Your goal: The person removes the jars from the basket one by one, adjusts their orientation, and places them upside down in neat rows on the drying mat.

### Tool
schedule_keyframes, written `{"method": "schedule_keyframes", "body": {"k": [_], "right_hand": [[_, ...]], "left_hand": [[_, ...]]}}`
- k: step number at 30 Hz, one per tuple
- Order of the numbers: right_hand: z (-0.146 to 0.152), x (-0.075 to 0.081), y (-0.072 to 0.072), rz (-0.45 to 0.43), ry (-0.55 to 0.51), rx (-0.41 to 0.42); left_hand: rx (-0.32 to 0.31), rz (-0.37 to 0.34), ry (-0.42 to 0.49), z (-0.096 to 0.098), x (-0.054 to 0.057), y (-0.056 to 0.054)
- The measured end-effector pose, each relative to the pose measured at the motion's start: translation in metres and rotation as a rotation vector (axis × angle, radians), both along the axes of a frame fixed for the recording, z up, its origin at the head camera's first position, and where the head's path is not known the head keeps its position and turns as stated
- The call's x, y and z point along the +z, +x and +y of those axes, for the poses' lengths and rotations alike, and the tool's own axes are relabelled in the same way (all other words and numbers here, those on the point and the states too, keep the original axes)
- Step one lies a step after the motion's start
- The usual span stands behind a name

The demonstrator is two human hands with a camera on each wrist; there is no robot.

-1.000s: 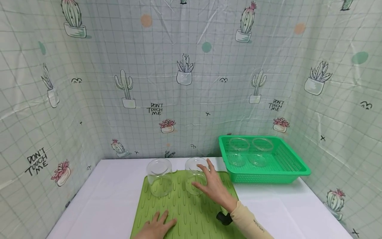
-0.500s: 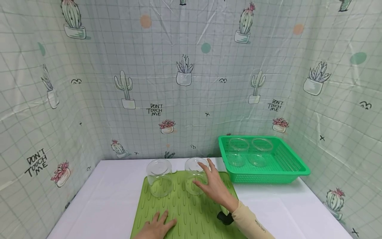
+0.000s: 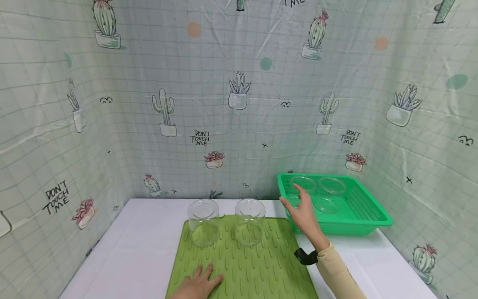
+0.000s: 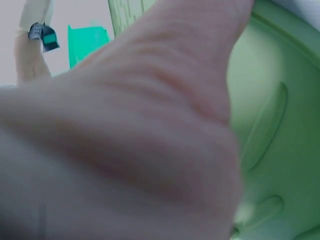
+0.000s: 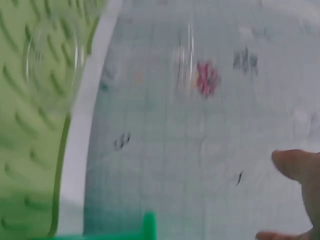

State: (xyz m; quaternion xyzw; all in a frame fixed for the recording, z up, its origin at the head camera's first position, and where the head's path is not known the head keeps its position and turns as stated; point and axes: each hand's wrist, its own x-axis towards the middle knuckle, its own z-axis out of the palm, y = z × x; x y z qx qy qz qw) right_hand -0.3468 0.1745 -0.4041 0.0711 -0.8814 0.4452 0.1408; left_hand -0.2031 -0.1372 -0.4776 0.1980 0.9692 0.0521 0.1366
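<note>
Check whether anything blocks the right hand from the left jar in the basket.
Nothing visible stands between the right hand and the left jar. In the head view the hand overlaps the basket at its near left corner; its clearance above that rim can't be judged. The right jar sits beside, not between.

Jars [image 3: 249,222] on mat [image 3: 269,270]; basket [image 3: 347,228] right

Curtained off like a booth: sheeting [image 3: 246,124] with a grid and cactus print rises behind a white surface [image 3: 142,249] and along both sides. A green mat [image 3: 242,265], basket [image 3: 343,229] and clear jars [image 3: 203,232] suggest kitchenware; the wider room cannot be told.
</note>
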Motion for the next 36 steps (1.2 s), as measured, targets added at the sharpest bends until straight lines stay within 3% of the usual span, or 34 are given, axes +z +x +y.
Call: {"method": "schedule_keyframes", "body": {"k": [7, 11, 14, 19, 27, 36], "right_hand": [[0.035, -0.004, -0.034, -0.309, 0.003, -0.074], [0.046, 0.0, -0.049, -0.529, -0.051, -0.024], [0.055, 0.006, -0.061, -0.646, -0.073, 0.027], [0.058, 0.009, -0.08, -0.679, -0.062, 0.05], [0.062, -0.002, -0.101, -0.696, -0.097, 0.029], [0.078, -0.011, -0.114, -0.635, -0.148, 0.011]], "left_hand": [[0.019, -0.019, -0.012, -0.002, 0.003, -0.002], [0.018, -0.019, -0.017, -0.003, 0.0, -0.003], [0.014, -0.014, -0.015, -0.004, -0.003, -0.005], [0.013, -0.01, -0.001, -0.006, -0.004, -0.005], [0.011, -0.019, 0.008, -0.005, -0.005, -0.005], [-0.01, 0.023, 0.013, -0.003, -0.011, -0.006]]}}
